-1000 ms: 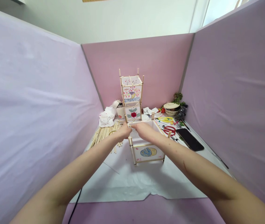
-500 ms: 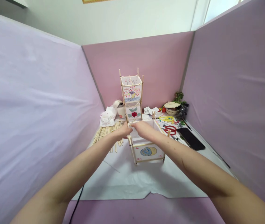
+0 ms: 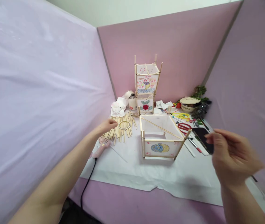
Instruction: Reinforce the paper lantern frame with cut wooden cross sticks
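Note:
My left hand hovers over the left side of the table, its fingers closed together beside a round ring. Whether anything is pinched in them is too small to tell. Nearer the camera on the right, my right hand is raised with thumb and fingers pressed together; what they hold, if anything, cannot be made out. Between the hands stands an open box-shaped frame of sticks and white panels, painted with a blue and yellow round picture. One thin stick crosses its top diagonally.
Behind the frame stands a tall two-tier painted lantern frame. Loose wooden sticks and a pink glue gun with a cord lie left. Red scissors, markers, a black phone and a lidded bowl are right.
My hands have left the frame's back left corner and parted, the left over the sticks, the right out to the right and closer. The view has shifted, bringing the glue gun and diagonal stick into sight.

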A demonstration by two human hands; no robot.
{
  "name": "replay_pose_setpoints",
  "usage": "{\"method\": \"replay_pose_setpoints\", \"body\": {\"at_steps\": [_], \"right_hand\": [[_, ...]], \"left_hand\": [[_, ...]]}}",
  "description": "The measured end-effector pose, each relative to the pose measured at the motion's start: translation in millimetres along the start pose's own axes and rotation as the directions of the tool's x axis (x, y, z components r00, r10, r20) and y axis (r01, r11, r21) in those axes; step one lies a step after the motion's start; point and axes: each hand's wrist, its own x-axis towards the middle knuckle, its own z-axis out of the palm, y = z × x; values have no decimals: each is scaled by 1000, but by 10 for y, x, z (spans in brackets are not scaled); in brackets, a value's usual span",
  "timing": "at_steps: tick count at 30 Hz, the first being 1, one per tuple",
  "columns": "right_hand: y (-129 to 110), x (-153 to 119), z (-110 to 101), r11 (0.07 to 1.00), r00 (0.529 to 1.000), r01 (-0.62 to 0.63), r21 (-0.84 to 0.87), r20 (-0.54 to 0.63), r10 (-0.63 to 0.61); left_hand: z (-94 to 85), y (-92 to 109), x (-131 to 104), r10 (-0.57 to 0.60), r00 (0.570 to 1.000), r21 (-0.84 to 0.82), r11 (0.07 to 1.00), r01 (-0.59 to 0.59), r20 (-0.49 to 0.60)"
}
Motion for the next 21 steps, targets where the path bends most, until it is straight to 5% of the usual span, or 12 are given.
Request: {"method": "replay_pose_setpoints", "body": {"at_steps": [2,6,14,21], "right_hand": [[288,-168,-66,984,982,-175,38,-61,177],[807,-549,-1,931,928,-365,-14,73,365],[1307,-965,13,912,842,-338,-230,359,403],[1395,-971,-13,879,774,-393,-268,420,474]], "left_hand": [[59,-176,-9,-51,998,59,997,54,-43],[299,-374,0,-112,992,86,989,117,-63],[377,-657,-49,-228,942,98,961,258,-247],[384,-737,-121,-255,925,42,960,277,-280]]}}
